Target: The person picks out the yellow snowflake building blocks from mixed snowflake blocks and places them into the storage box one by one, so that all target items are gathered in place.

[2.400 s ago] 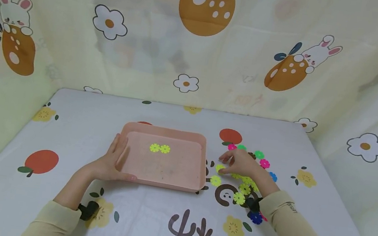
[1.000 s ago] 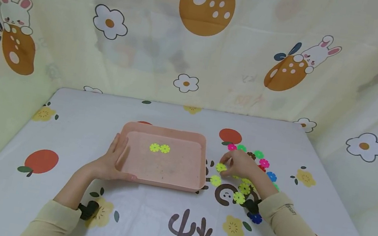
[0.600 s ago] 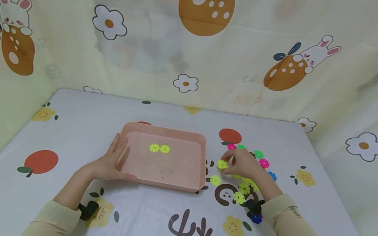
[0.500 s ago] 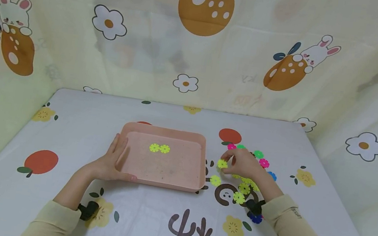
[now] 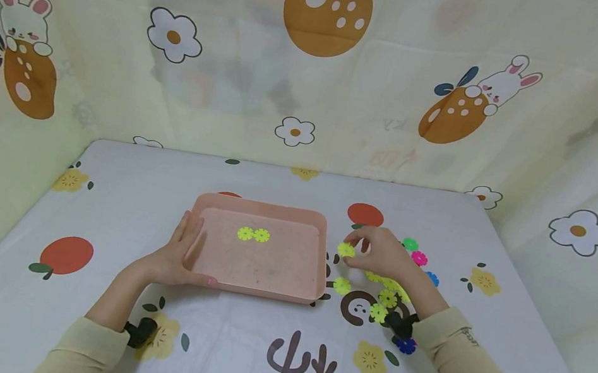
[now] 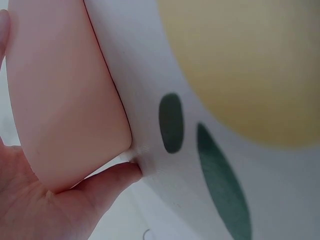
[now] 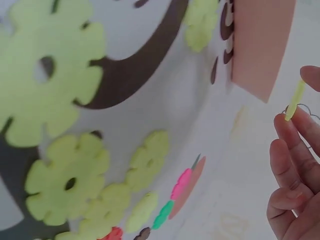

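A yellow flower-shaped plastic disc (image 5: 346, 250) is pinched between thumb and fingers of my right hand (image 5: 381, 252), just right of the tray. In the right wrist view the same disc (image 7: 295, 100) shows edge-on, raised off the table. My left hand (image 5: 168, 257) rests against the pink tray (image 5: 263, 277) at its left end, thumb along the front side and fingers up the left side. The left wrist view shows the palm (image 6: 30, 200) against the tray's corner (image 6: 75, 125). Two yellow flower discs (image 5: 253, 234) lie side by side inside the tray.
Several more yellow discs (image 5: 388, 298) lie under and near the right forearm. A single yellow disc (image 5: 342, 285) sits near the tray's right side. Green (image 5: 410, 244), pink (image 5: 419, 258) and blue (image 5: 405, 345) discs lie farther right. A patterned cloth (image 5: 220, 341) covers the table.
My right hand has closed finger and thumb on a yellow disc, lifted it from the table and moved it slightly left toward the tray. The left hand and tray stay put.
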`<state>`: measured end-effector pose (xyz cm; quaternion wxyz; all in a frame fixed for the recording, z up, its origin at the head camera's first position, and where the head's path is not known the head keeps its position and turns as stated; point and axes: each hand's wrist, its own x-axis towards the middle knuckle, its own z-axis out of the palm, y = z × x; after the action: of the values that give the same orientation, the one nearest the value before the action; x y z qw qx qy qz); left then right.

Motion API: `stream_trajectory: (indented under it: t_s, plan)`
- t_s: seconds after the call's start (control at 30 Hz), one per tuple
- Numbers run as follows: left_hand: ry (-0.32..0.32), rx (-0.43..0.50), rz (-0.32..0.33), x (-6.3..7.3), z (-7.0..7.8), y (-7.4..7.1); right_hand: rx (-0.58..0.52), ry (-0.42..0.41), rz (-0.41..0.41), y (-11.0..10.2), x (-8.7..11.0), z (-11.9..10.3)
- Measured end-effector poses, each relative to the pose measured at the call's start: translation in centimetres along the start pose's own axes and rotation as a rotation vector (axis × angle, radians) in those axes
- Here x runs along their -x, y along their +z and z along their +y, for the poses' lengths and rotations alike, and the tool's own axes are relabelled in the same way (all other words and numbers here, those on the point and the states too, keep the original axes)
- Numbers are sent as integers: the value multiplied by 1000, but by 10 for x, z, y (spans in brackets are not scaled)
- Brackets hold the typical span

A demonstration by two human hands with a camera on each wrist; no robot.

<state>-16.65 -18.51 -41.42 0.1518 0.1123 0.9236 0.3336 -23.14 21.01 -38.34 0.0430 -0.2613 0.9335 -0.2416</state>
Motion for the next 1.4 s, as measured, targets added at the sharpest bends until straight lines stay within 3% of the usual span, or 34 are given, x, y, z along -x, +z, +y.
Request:
stream_trajectory:
  t_s: [0.63,1.07,1.4]
  plan:
    - [12,0,-2,1,3,-1,-59,-91,43,5,-21,-23]
    - [39,0,-4,1,2,-3,-69,-56,8,16,-40,-36]
    - [21,5,-3,1,2,-1,-108,-16,-24,33,-55,-39]
